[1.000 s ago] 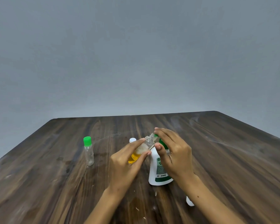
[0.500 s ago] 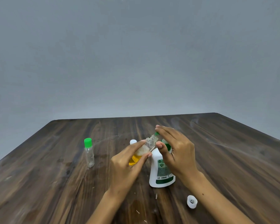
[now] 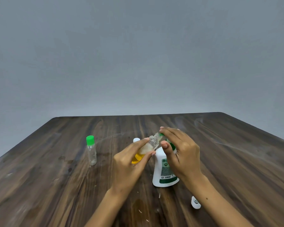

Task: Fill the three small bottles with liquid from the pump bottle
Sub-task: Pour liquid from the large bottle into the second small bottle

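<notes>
At frame centre the left hand (image 3: 128, 169) pinches a tilted clear small bottle (image 3: 150, 145), part yellow liquid, its mouth at the green pump head under the right hand's (image 3: 182, 154) straight fingers. The white pump bottle (image 3: 162, 172) stands on the wooden table (image 3: 56, 185). Left of centre stands a green-capped bottle (image 3: 91, 151); a white-capped one (image 3: 136, 140) hides behind the left hand; a loose white cap (image 3: 195, 203) lies lower right

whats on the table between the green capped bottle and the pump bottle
In the head view, the left hand holding a tilted small bottle sits between the green-capped bottle and pump bottle, with a white-capped bottle just behind.
</notes>
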The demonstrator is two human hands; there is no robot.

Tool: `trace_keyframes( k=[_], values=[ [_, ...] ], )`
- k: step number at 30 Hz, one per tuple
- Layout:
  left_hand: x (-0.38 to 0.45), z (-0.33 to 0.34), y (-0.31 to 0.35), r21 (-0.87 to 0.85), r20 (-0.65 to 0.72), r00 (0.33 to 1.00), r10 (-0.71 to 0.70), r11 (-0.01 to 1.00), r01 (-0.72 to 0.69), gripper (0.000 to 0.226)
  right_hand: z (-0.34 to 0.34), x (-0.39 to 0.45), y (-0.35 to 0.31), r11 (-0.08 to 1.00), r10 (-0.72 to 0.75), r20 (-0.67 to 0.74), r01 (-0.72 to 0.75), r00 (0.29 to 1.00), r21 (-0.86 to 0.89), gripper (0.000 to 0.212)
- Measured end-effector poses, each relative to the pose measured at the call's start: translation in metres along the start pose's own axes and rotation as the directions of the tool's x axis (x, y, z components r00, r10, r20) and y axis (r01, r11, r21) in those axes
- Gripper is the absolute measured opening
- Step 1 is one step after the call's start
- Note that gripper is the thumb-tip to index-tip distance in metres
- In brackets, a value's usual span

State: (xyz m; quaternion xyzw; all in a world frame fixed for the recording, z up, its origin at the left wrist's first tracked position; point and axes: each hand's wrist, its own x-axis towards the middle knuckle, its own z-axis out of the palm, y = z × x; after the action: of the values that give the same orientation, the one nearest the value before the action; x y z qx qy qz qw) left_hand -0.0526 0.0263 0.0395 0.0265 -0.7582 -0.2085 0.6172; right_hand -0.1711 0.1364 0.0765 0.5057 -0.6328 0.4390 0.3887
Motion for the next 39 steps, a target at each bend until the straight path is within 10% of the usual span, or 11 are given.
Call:
trace_keyframes(
  k=[39],
  values=[
    [0.001,0.001,0.0,0.003,0.003,1.0,-0.003,1.0,0.003,0.038,0.004,-0.003,0.0,0.996,0.057,-0.001,-0.057,0.998,0.066,0.067]
  ],
)
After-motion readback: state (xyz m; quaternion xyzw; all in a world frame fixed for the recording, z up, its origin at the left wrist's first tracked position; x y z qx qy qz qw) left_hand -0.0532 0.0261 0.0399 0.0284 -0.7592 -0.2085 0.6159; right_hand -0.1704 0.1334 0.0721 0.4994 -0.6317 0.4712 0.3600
